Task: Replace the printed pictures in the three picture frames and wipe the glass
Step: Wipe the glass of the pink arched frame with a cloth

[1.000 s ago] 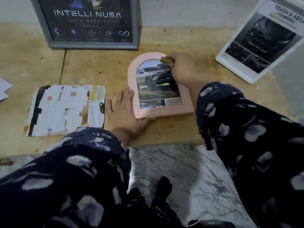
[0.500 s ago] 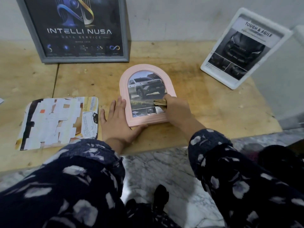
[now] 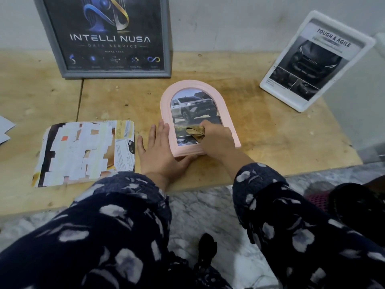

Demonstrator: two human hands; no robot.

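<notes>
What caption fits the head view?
Right hand wipes the pink arched frame with a cloth; left hand steadies it.

One head cam, looks fwd and down, close over wooden board

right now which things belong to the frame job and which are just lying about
Job: pink arched frame; tan cloth; grey framed poster; white tablet-shaped frame; left hand; right hand.
Lying about: patchy printed sheet; white paper scraps.
</notes>
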